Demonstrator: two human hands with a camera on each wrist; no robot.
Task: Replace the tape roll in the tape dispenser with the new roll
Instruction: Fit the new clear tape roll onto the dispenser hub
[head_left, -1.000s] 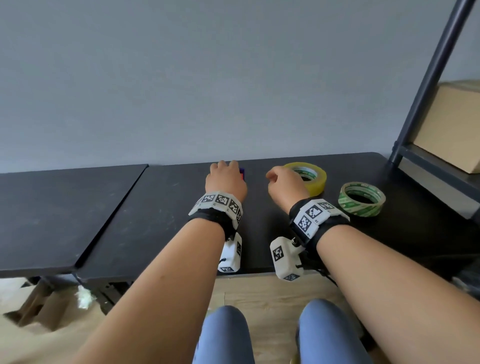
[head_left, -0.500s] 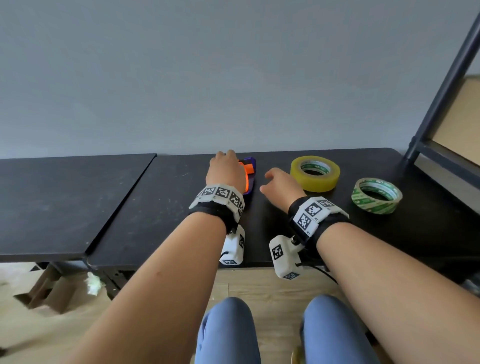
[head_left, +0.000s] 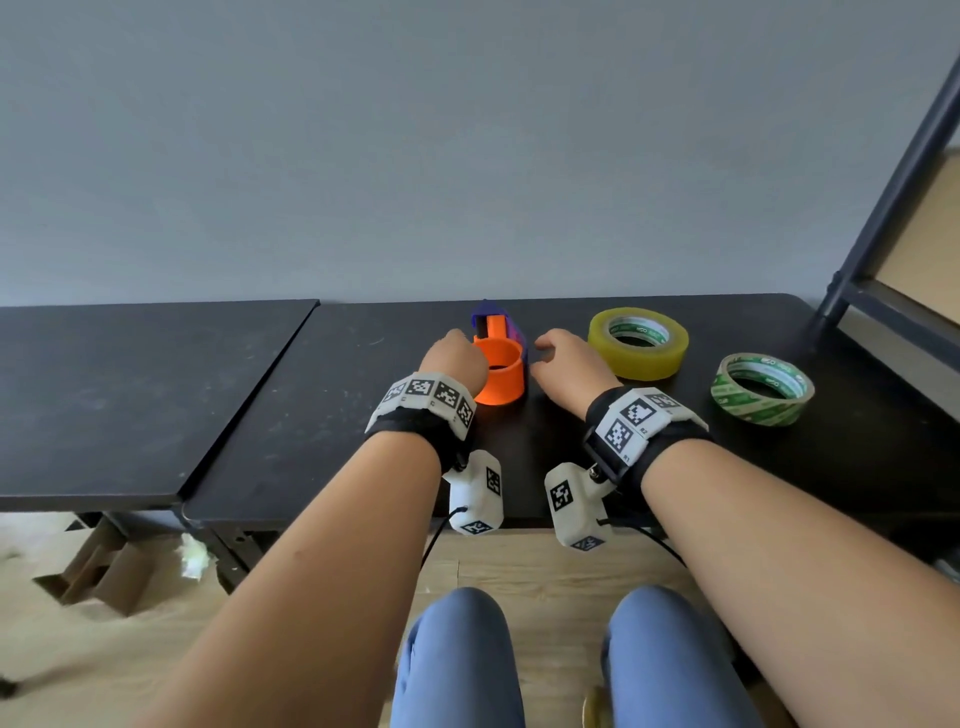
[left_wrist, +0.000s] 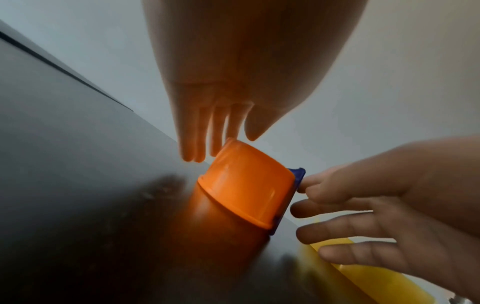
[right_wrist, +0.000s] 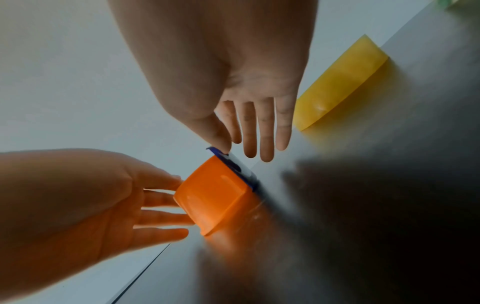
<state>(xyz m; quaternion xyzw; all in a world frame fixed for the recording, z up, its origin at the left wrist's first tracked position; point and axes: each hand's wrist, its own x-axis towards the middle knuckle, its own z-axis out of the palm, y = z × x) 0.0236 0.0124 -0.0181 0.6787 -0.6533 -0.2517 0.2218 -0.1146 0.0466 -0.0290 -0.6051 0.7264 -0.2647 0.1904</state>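
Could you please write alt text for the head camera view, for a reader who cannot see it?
A person's left hand and right hand flank an orange and purple tape dispenser on a black table. To the right lie a yellow tape roll and a green-printed tape roll, flat and apart.

Left hand (head_left: 457, 358) hides tape dispenser's (head_left: 498, 364) left side; yellow tape roll (left_wrist: 363, 273) cut off, blurred in wrist views.
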